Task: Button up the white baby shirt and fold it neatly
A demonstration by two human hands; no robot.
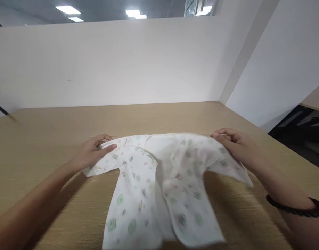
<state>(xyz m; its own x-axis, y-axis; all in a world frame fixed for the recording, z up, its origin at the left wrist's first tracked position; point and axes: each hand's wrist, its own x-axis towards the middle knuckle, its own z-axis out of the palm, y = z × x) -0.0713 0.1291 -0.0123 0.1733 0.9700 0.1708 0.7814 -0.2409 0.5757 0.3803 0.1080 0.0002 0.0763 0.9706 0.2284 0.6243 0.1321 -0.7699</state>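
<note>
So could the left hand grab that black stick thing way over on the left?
Probably not right now: the left hand holds the printed shirt by its sleeve, and the black stick looks well off to the side. Nothing seems to block the way, though.

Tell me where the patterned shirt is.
In the head view, the shirt is low centre, held between the left hand and right hand, over the table.

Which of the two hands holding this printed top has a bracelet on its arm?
The right hand, pinching the printed top on the picture's right side: a black bracelet circles that arm, while the left hand has none showing.
</note>
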